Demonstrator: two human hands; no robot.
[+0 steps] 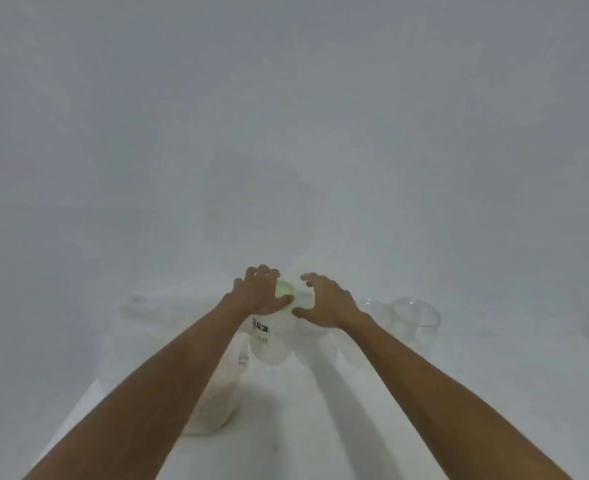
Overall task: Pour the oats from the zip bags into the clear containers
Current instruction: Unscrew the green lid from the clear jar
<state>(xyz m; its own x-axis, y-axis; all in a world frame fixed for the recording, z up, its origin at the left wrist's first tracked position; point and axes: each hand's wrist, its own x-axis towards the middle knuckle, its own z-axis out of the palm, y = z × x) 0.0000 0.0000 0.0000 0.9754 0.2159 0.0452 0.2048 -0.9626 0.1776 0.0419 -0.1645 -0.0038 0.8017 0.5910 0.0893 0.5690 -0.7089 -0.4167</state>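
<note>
A clear container (272, 336) with a pale green lid (285, 289) and a barcode label stands upright at the middle of the white table. My left hand (260, 289) grips the lid from above, fingers curled round its rim. My right hand (326, 299) hovers just right of the lid with fingers spread and bent; I cannot tell whether its thumb touches the container. A zip bag of oats (213, 407) lies on the table under my left forearm. The view is hazy and washed out.
Two clear lidless containers (414, 318) stand at the right of the white table (303, 427). Another faint clear object (137, 303) sits at the far left. A plain white wall fills the background.
</note>
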